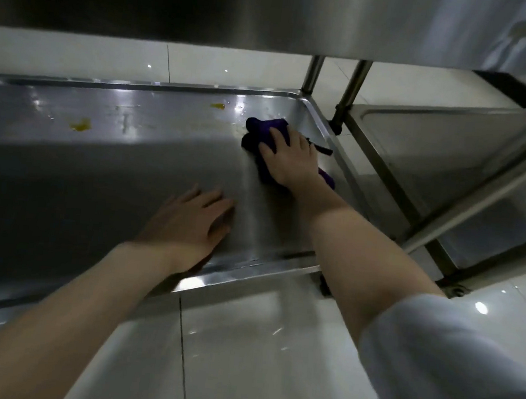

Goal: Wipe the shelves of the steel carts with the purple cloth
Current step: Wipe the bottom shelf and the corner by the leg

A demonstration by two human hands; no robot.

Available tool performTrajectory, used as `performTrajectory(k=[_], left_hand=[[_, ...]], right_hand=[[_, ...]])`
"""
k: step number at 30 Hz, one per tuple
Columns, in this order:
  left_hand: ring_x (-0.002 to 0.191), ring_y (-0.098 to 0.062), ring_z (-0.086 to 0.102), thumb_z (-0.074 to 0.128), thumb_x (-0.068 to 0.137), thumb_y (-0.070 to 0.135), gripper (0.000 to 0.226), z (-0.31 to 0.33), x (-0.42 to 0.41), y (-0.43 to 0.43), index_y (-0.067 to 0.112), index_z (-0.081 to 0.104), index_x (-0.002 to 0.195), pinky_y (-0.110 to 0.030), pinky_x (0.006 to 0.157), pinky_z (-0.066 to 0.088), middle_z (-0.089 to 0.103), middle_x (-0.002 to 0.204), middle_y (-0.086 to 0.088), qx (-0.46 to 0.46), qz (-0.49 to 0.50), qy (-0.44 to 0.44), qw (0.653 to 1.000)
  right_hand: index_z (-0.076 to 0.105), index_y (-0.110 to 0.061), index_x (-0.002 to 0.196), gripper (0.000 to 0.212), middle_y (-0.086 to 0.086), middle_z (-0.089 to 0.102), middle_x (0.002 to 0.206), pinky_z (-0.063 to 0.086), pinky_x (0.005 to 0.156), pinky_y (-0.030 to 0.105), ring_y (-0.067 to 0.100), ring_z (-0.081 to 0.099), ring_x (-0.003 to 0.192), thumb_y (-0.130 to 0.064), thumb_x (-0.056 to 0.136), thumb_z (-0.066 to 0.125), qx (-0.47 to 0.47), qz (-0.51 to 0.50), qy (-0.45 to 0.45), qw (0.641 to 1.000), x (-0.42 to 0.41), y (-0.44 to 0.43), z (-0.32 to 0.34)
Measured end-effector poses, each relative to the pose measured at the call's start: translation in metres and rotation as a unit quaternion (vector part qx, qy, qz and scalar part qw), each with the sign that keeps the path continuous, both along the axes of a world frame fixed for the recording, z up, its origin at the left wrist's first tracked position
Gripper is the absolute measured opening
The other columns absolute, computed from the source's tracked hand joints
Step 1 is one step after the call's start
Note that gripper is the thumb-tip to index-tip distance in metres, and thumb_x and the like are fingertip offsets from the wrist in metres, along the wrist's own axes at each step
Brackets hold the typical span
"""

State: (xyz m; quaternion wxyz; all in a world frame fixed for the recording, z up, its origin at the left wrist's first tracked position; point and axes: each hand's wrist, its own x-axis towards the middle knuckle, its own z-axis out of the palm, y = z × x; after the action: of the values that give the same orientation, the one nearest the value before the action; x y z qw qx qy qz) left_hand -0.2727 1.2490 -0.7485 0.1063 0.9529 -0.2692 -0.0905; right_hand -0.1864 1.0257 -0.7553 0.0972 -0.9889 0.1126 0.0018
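Pressing purple cloth (266, 128) flat under right hand (290, 160), fingers laid straight, in far right corner of lower shelf (99, 169). Bracing left hand (189, 221), fingers spread, on near shelf surface. Recommending overlapping strokes leftward, lifting both yellow stains (80, 124), then tracing the rim (169, 86).

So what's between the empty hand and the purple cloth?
Only bare steel shelf, in the head view, between the left hand and the purple cloth.

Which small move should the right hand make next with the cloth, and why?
Probably slide the purple cloth under the right hand a little forward and left, onto the nearer yellow stain. That stain lies just beyond the cloth on the shelf; a second yellow stain waits farther left.
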Motion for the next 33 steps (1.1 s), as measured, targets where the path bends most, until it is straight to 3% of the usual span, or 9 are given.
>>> performTrajectory(k=[3, 6, 10, 14, 17, 20, 23, 29, 33], left_hand=[[0.147, -0.023, 0.012, 0.028, 0.098, 0.050, 0.051, -0.006, 0.000, -0.005, 0.039, 0.024, 0.148, -0.047, 0.117, 0.018, 0.015, 0.160, 0.012, -0.001, 0.019, 0.001, 1.000], [0.148, -0.022, 0.010, 0.029, 0.098, 0.051, 0.052, -0.013, -0.001, -0.003, 0.041, 0.023, 0.148, -0.049, 0.116, 0.015, 0.011, 0.160, 0.013, 0.009, 0.026, -0.003, 1.000], [0.148, -0.021, 0.008, 0.029, 0.098, 0.050, 0.051, -0.020, -0.008, -0.006, 0.042, 0.024, 0.147, -0.049, 0.117, 0.010, 0.013, 0.160, 0.013, -0.020, 0.050, -0.023, 0.998], [0.148, -0.021, 0.009, 0.032, 0.098, 0.049, 0.048, -0.017, -0.008, -0.009, 0.040, 0.029, 0.145, -0.050, 0.117, 0.009, 0.018, 0.159, 0.012, -0.037, 0.062, -0.021, 0.997], [0.147, -0.023, 0.012, 0.034, 0.098, 0.048, 0.047, -0.013, -0.006, -0.009, 0.039, 0.033, 0.144, -0.051, 0.116, 0.012, 0.020, 0.158, 0.011, -0.033, 0.064, -0.016, 0.997], [0.148, -0.023, 0.011, 0.035, 0.098, 0.048, 0.048, -0.012, -0.007, -0.009, 0.039, 0.031, 0.145, -0.052, 0.116, 0.013, 0.018, 0.159, 0.011, -0.026, 0.057, -0.014, 0.998], [0.147, -0.023, 0.012, 0.036, 0.098, 0.048, 0.046, -0.010, -0.007, -0.010, 0.039, 0.033, 0.143, -0.052, 0.116, 0.013, 0.020, 0.158, 0.012, -0.036, 0.067, -0.008, 0.997], [0.147, -0.022, 0.013, 0.035, 0.097, 0.047, 0.046, -0.018, -0.007, -0.009, 0.040, 0.034, 0.143, -0.051, 0.117, 0.012, 0.021, 0.157, 0.012, -0.049, 0.067, -0.023, 0.996], [0.147, -0.023, 0.013, 0.035, 0.097, 0.047, 0.047, -0.020, -0.009, -0.009, 0.039, 0.034, 0.143, -0.052, 0.117, 0.012, 0.022, 0.157, 0.011, -0.049, 0.069, -0.031, 0.996]], right_hand=[[0.019, -0.028, 0.154, 0.059, 0.006, 0.008, 0.163, 0.006, 0.120, 0.046, 0.028, 0.008, 0.149, -0.054, 0.101, 0.027, 0.008, 0.017, 0.008, 1.000, -0.013, 0.006, 0.002], [0.020, -0.032, 0.154, 0.059, 0.002, 0.009, 0.163, 0.007, 0.120, 0.040, 0.023, 0.009, 0.149, -0.054, 0.101, 0.030, 0.004, 0.059, -0.006, 0.998, -0.090, 0.004, -0.004], [0.030, -0.035, 0.151, 0.063, 0.004, 0.026, 0.159, 0.010, 0.118, 0.036, 0.024, 0.025, 0.145, -0.061, 0.095, 0.018, -0.043, 0.057, -0.050, 0.996, -0.187, 0.005, -0.006], [0.020, -0.036, 0.153, 0.058, 0.002, 0.014, 0.162, 0.008, 0.120, 0.036, 0.022, 0.016, 0.147, -0.057, 0.099, 0.027, -0.010, 0.050, -0.010, 0.999, -0.128, -0.012, -0.006], [0.023, -0.028, 0.153, 0.058, 0.008, 0.014, 0.161, 0.010, 0.120, 0.042, 0.028, 0.016, 0.147, -0.052, 0.101, 0.031, -0.028, -0.014, -0.032, 0.999, -0.052, -0.038, -0.002], [0.025, -0.025, 0.151, 0.057, 0.011, 0.012, 0.161, 0.007, 0.119, 0.051, 0.034, 0.013, 0.147, -0.052, 0.101, 0.030, 0.023, -0.070, -0.009, 0.997, -0.009, -0.051, 0.004], [0.025, -0.024, 0.152, 0.057, 0.011, 0.013, 0.161, 0.008, 0.120, 0.049, 0.032, 0.013, 0.147, -0.050, 0.101, 0.032, 0.003, -0.048, -0.032, 0.998, -0.033, -0.038, 0.005], [0.020, -0.034, 0.154, 0.058, 0.006, 0.015, 0.161, 0.016, 0.119, 0.042, 0.026, 0.020, 0.146, -0.055, 0.100, 0.027, -0.050, -0.010, -0.028, 0.998, -0.169, -0.035, -0.008], [0.020, -0.035, 0.153, 0.057, 0.003, 0.013, 0.161, 0.012, 0.120, 0.045, 0.025, 0.015, 0.147, -0.056, 0.100, 0.028, -0.024, -0.041, -0.018, 0.999, -0.129, -0.055, -0.004]])
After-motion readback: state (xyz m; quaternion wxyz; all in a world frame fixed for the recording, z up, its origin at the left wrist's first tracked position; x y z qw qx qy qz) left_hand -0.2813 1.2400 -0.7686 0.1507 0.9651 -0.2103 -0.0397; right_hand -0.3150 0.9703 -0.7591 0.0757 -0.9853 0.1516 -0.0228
